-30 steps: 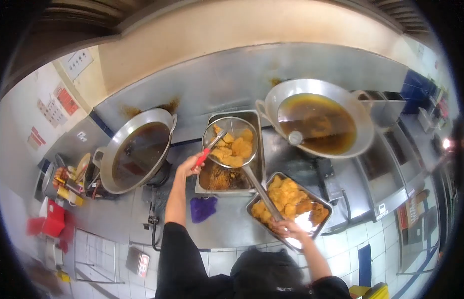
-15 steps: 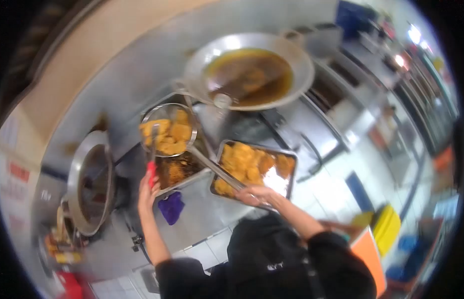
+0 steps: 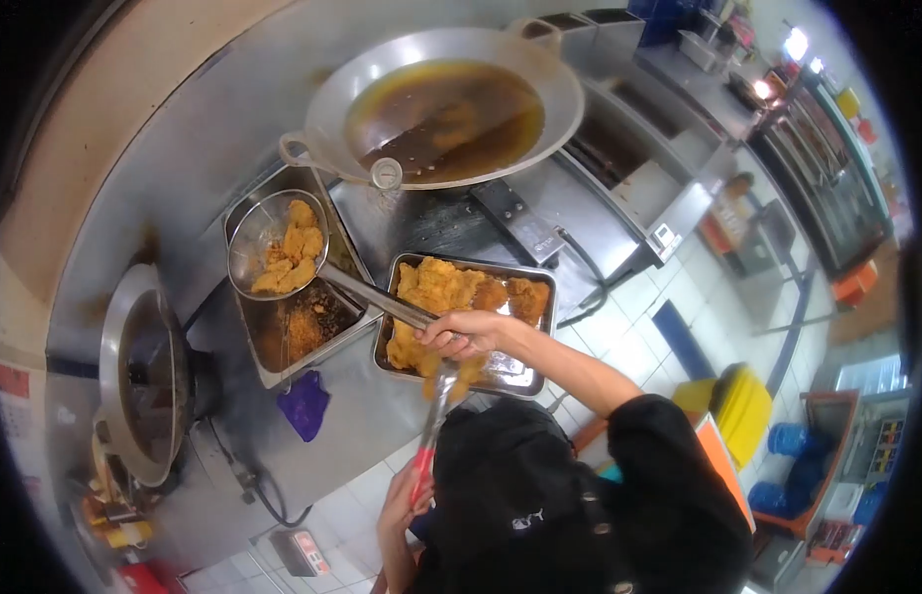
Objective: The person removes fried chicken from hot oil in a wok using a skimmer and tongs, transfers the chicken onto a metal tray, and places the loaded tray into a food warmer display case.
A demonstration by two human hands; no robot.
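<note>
My right hand (image 3: 463, 335) is closed around the long handle of a wire skimmer (image 3: 251, 243). Several golden breaded fried pieces (image 3: 295, 247) lie in its basket, above a metal pan of oil and crumbs (image 3: 307, 342). In my left hand (image 3: 407, 503) are red-handled metal tongs (image 3: 437, 411). Their tips are at golden fried food over the near edge of a rectangular metal tray (image 3: 528, 384); whether they pinch a piece is hard to make out. More fried pieces (image 3: 436, 285) fill much of that tray.
A large wok of brown oil (image 3: 332, 114) with a dial thermometer (image 3: 386, 174) stands at the back. Another wok (image 3: 114, 366) is at the left. A purple cloth (image 3: 305, 406) lies on the steel counter. A yellow bin (image 3: 738, 411) stands on the floor at right.
My left hand has brought the tongs from the skimmer down and right to the tray. Fewer pieces are in the skimmer. The whole view has shifted slightly.
</note>
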